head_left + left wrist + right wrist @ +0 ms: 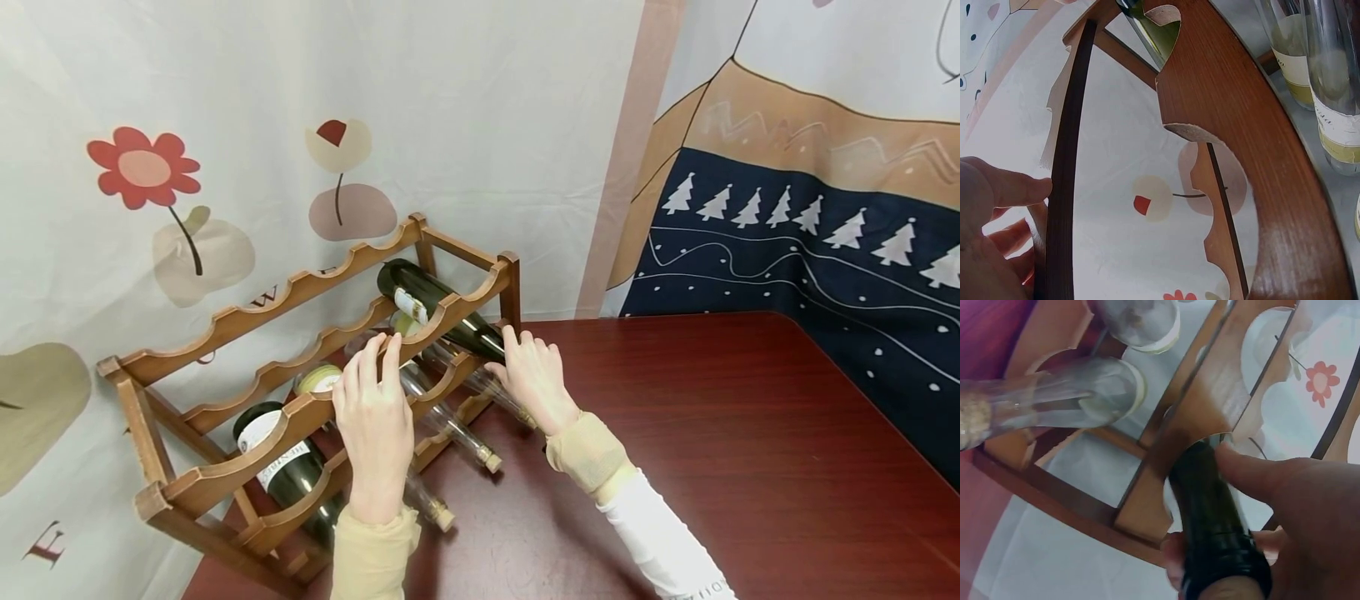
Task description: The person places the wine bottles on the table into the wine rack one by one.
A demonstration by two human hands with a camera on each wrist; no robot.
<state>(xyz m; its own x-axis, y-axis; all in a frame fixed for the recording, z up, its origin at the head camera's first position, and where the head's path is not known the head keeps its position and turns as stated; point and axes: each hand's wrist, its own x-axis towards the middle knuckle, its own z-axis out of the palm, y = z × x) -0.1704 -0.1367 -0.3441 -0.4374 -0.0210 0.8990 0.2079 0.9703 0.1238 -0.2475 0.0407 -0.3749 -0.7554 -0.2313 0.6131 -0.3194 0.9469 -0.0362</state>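
Observation:
A dark green wine bottle (420, 287) lies at the right end of the wooden wine rack's top tier, its neck toward me. My right hand (536, 375) grips its neck; in the right wrist view, thumb and fingers wrap the dark neck (1210, 494). My left hand (375, 417) holds the top front rail of the wine rack (198, 487) near its middle. Its thumb (1022, 187) presses one side of the rail, with the other fingers behind it in the left wrist view.
Another green bottle (288, 462) with a white label lies lower in the rack at left. Several clear corked bottles (450, 423) lie in lower tiers, necks jutting forward. The rack stands on a dark red table (675, 433) against a flower-printed cloth (480, 108).

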